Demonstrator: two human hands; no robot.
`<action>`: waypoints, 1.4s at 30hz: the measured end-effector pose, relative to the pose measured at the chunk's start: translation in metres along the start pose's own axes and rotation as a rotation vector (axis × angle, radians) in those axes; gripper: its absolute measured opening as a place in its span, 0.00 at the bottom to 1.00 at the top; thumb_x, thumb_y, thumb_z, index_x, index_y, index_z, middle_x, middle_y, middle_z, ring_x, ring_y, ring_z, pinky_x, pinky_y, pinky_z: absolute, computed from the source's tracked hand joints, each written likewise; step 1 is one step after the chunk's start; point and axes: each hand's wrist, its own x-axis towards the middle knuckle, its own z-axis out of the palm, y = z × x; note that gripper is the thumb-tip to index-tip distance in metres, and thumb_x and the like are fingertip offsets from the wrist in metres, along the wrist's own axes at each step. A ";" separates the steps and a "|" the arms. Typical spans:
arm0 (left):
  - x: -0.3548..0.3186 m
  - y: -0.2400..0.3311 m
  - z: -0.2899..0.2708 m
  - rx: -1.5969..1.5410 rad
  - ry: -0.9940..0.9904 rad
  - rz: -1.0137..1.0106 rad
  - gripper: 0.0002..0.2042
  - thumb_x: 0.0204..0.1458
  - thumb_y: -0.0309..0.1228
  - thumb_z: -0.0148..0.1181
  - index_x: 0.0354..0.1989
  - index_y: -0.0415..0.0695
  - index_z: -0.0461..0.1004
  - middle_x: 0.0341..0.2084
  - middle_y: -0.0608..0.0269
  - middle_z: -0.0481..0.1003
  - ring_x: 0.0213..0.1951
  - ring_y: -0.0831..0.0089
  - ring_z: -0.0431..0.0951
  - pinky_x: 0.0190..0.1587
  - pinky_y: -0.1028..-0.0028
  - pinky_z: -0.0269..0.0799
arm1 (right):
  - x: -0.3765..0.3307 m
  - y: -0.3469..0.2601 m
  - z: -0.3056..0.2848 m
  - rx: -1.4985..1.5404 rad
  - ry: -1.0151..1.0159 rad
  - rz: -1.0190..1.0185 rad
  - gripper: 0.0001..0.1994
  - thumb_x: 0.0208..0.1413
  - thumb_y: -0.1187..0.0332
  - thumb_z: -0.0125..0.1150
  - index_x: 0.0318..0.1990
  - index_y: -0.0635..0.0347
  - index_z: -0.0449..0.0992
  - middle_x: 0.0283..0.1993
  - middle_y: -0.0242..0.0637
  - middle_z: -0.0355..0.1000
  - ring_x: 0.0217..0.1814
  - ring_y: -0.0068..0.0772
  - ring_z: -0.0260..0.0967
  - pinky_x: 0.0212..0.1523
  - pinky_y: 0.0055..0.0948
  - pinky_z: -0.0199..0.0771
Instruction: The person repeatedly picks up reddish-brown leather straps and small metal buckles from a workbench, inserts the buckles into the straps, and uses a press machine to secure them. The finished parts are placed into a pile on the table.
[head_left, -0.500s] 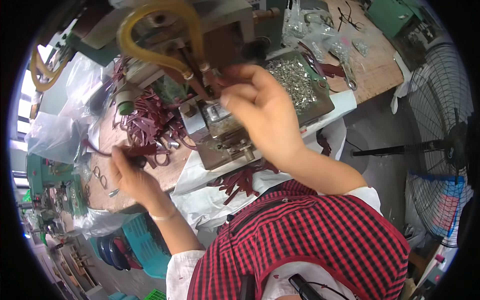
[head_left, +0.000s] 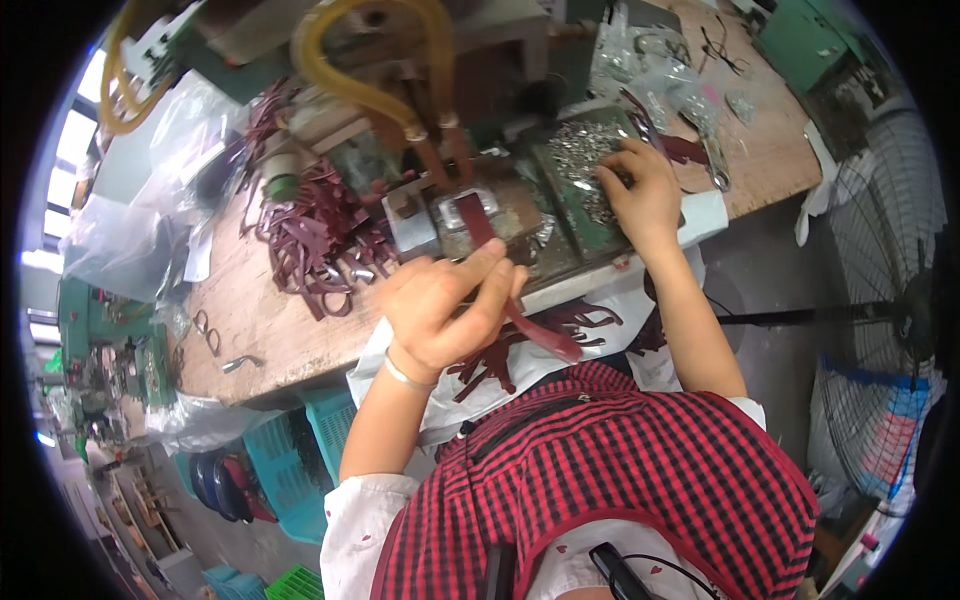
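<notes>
My left hand (head_left: 440, 310) is closed on a dark red strap (head_left: 480, 222). One end of the strap lies over the small metal block (head_left: 448, 212) under the machine's head, while its tail hangs past my fingers toward the apron. My right hand (head_left: 645, 195) is over the green tray (head_left: 565, 215), its fingertips curled down at the small shiny metal pieces (head_left: 580, 150). Whether a piece is between those fingertips I cannot make out. Two copper-coloured rods (head_left: 430, 160), joined to a looped yellow hose (head_left: 312, 60), come down close to the strap's end.
A heap of dark red straps (head_left: 310, 235) lies on the wooden table left of the machine. More straps (head_left: 490, 370) rest on white cloth by my apron. Scissors (head_left: 208, 330) lie at the table's left. A black floor fan (head_left: 875, 220) stands right; teal crates (head_left: 285, 480) sit below left.
My left hand has moved right from beside the strap heap, bringing a strap over to the metal block. My right hand has left the block and moved right to the tray.
</notes>
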 end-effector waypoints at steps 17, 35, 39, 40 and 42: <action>-0.081 -0.026 -0.096 0.405 -0.423 -0.645 0.13 0.44 0.23 0.68 0.41 0.41 0.82 0.42 0.53 0.77 0.46 0.55 0.78 0.49 0.60 0.75 | -0.022 0.006 -0.030 0.271 0.087 0.242 0.08 0.62 0.69 0.67 0.43 0.65 0.81 0.37 0.33 0.80 0.39 0.21 0.73 0.45 0.23 0.72; -0.056 -0.230 -0.246 0.217 -0.192 -1.165 0.16 0.61 0.40 0.63 0.41 0.36 0.84 0.34 0.62 0.83 0.34 0.75 0.76 0.40 0.73 0.71 | -0.008 -0.022 -0.008 0.495 0.004 0.257 0.07 0.64 0.74 0.63 0.46 0.65 0.81 0.44 0.31 0.80 0.45 0.20 0.74 0.51 0.21 0.71; -0.230 -0.271 -0.366 0.819 -0.257 -1.261 0.23 0.56 0.49 0.65 0.35 0.34 0.83 0.27 0.52 0.82 0.28 0.60 0.77 0.38 0.63 0.72 | -0.026 -0.008 -0.025 0.480 0.015 0.248 0.07 0.62 0.75 0.64 0.46 0.65 0.81 0.45 0.32 0.80 0.45 0.21 0.75 0.52 0.21 0.71; -0.265 -0.263 -0.381 0.832 -0.228 -1.290 0.26 0.54 0.51 0.66 0.32 0.33 0.83 0.25 0.47 0.81 0.27 0.57 0.77 0.38 0.59 0.71 | -0.026 -0.006 -0.031 0.443 -0.013 0.230 0.07 0.62 0.75 0.64 0.46 0.65 0.81 0.45 0.32 0.80 0.45 0.21 0.75 0.52 0.21 0.71; -0.270 -0.243 -0.312 1.332 -0.047 -0.890 0.28 0.55 0.53 0.65 0.29 0.32 0.82 0.24 0.42 0.79 0.28 0.52 0.78 0.38 0.58 0.72 | -0.020 -0.036 -0.046 0.539 -0.095 0.289 0.07 0.60 0.75 0.65 0.45 0.66 0.83 0.43 0.33 0.81 0.45 0.21 0.75 0.50 0.21 0.72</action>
